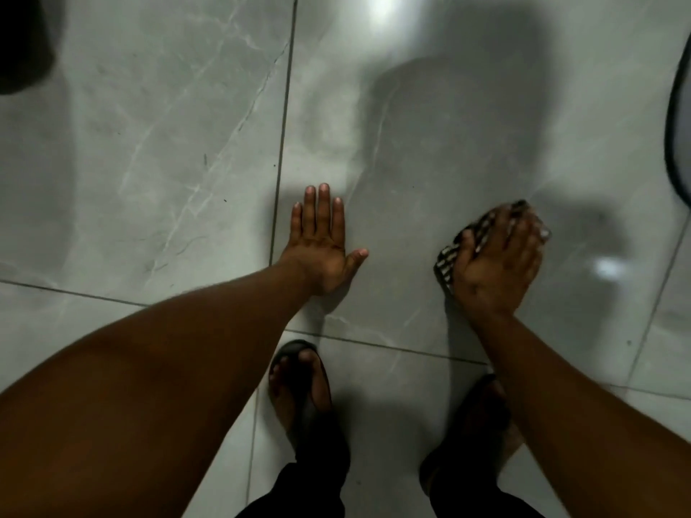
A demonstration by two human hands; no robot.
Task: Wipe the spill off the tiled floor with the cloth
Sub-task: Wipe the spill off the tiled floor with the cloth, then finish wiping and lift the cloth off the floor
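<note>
The floor [168,143] is made of big grey tiles with a marble pattern, glossy, with thin dark joints between them. A lamp gives a bright reflection at the top, and soft shadows fall over the middle tile. The left hand [323,244] lies flat on this tile, palm down, its fingers [322,207] stretched out and holding nothing, just beside the vertical joint. The right hand [497,263] presses on a cloth [450,254] with a dark and light checked pattern; its fingers are bent over the cloth and hold it against the floor. The cloth shows mostly at the left side of the hand and a little beyond the fingertips. The spill itself I cannot clearly see on the shiny tile. Below, two feet in dark sandals [299,379] stand on the next tiles. A dark curved object [676,125] is at the right edge.
</note>
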